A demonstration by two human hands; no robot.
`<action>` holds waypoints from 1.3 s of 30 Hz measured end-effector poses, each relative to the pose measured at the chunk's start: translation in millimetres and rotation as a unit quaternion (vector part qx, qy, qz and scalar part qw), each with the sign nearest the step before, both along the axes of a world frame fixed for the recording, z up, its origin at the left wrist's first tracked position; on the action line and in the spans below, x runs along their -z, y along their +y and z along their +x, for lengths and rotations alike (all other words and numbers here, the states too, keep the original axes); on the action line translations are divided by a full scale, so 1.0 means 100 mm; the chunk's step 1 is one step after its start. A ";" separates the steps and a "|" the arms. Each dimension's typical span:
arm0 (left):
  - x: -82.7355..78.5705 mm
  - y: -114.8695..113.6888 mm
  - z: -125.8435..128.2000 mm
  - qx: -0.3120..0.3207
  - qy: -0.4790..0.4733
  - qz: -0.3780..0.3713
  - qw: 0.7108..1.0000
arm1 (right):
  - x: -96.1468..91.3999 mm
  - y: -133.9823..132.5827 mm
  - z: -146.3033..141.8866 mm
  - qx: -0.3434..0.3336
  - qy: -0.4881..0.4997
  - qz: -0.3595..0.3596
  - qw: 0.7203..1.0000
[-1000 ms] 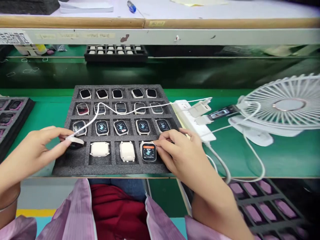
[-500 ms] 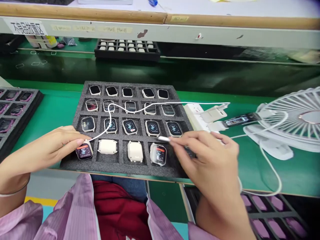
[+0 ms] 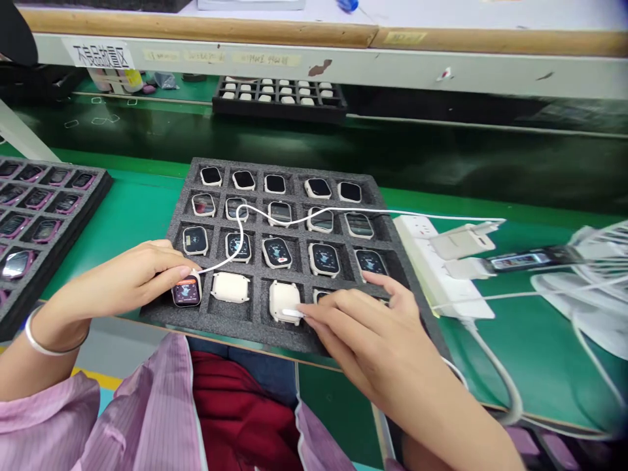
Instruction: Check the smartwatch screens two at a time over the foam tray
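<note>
My left hand rests at the lower left of a dark foam tray, its fingertips on the top edge of a smartwatch with a lit screen. A white cable runs from those fingertips across the watches. My right hand pinches a small white stick against a face-down watch with a cream back. Another cream back lies between them. Several watches fill the upper rows. My right hand hides most of the watch in the fourth bottom slot.
To the right stand a white power strip, plug chargers, a USB meter and a white fan. A foam tray of pink-backed watches lies at left. A small tray of white pieces sits behind.
The view has swung, so everything sits further right in the frame. My right hand has moved left, taking the white stick from the fourth bottom slot onto the cream back in the third.
</note>
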State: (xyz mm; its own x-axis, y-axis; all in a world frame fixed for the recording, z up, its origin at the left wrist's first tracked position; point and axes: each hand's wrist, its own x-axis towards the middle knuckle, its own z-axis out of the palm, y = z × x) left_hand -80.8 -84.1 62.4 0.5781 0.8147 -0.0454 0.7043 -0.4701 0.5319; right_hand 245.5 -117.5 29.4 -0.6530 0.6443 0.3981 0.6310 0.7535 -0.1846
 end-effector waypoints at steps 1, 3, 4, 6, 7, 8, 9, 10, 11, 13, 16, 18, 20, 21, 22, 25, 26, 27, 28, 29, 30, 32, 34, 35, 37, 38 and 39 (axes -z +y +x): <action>0.00 0.00 0.00 0.008 0.000 -0.013 1.000 | -0.02 0.00 0.00 -0.001 0.010 0.002 1.000; 0.00 0.00 0.00 0.014 -0.003 -0.033 0.999 | -0.05 0.02 0.00 0.008 0.027 0.002 1.000; 0.01 0.00 -0.01 0.009 -0.008 -0.038 0.999 | -0.05 0.03 -0.01 0.015 0.027 0.006 1.000; 0.04 0.00 -0.02 -0.011 -0.021 -0.045 0.999 | -0.01 0.08 -0.02 0.032 0.004 0.026 0.999; 0.06 -0.01 -0.03 -0.031 -0.030 -0.047 0.998 | 0.03 0.11 -0.02 0.046 -0.010 0.042 0.998; 0.08 -0.02 -0.03 -0.058 -0.040 -0.048 0.996 | 0.07 0.13 -0.03 0.061 -0.018 0.054 0.997; 0.09 -0.03 -0.03 -0.090 -0.050 -0.043 0.994 | 0.11 0.15 -0.03 0.074 -0.019 0.061 0.995; 0.11 -0.05 -0.02 -0.124 -0.057 -0.030 0.990 | 0.15 0.16 -0.04 0.086 -0.015 0.061 0.994; 0.12 -0.07 -0.01 -0.157 -0.060 -0.010 0.986 | 0.18 0.17 -0.04 0.095 -0.009 0.058 0.994; 0.12 -0.12 0.06 -0.201 -0.067 0.047 0.976 | 0.23 0.17 -0.04 0.097 0.001 0.043 0.994; 0.10 -0.22 0.28 -0.208 -0.082 0.106 0.969 | 0.23 0.16 -0.03 0.089 0.006 0.030 0.996; 0.10 -0.27 0.47 -0.183 -0.085 0.105 0.974 | 0.23 0.15 -0.02 0.082 0.011 0.032 0.996; 0.12 -0.29 0.65 -0.160 -0.076 0.097 0.979 | 0.23 0.15 -0.01 0.078 0.015 0.036 0.996; 0.13 -0.28 0.73 -0.154 -0.064 0.094 0.981 | 0.23 0.15 0.00 0.076 0.017 0.038 0.996; 0.14 -0.27 0.80 -0.153 -0.046 0.092 0.983 | 0.23 0.15 0.01 0.073 0.019 0.039 0.996; 0.16 -0.22 0.92 -0.176 0.028 0.081 0.981 | 0.25 0.15 0.02 0.065 0.034 0.044 0.996; 0.16 -0.21 0.94 -0.187 0.052 0.079 0.978 | 0.25 0.14 0.03 0.062 0.037 0.046 0.996; 0.16 -0.20 0.95 -0.195 0.072 0.079 0.975 | 0.25 0.14 0.03 0.058 0.037 0.046 0.997; 0.15 -0.20 0.97 -0.200 0.087 0.079 0.973 | 0.25 0.14 0.04 0.054 0.036 0.045 0.997; 0.14 -0.20 0.98 -0.202 0.100 0.079 0.971 | 0.25 0.14 0.04 0.051 0.034 0.044 0.997; 0.14 -0.22 0.99 -0.200 0.113 0.080 0.970 | 0.25 0.14 0.05 0.048 0.033 0.042 0.997; 0.12 -0.27 1.00 -0.189 0.143 0.097 0.967 | 0.25 0.14 0.06 0.046 0.036 0.041 0.997; 0.10 -0.32 0.99 -0.164 0.186 0.132 0.960 | 0.25 0.14 0.07 0.045 0.040 0.040 0.997; 0.09 -0.34 0.99 -0.148 0.209 0.148 0.955 | 0.25 0.13 0.07 0.044 0.040 0.039 0.997; 0.06 -0.35 0.97 -0.125 0.250 0.159 0.947 | 0.25 0.14 0.07 0.043 0.038 0.038 0.998; 0.05 -0.34 0.97 -0.118 0.266 0.156 0.944 | 0.25 0.14 0.07 0.043 0.037 0.037 0.998; 0.04 -0.32 0.96 -0.111 0.278 0.151 0.942 | 0.25 0.14 0.07 0.042 0.036 0.037 0.998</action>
State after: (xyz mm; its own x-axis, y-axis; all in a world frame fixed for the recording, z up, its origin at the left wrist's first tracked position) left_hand 15.5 -116.4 58.6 0.3467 0.9372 -0.0384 0.9336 -0.3487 -0.0825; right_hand 252.4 -103.5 4.2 -0.5655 0.6626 0.4912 0.6799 0.7116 -0.1772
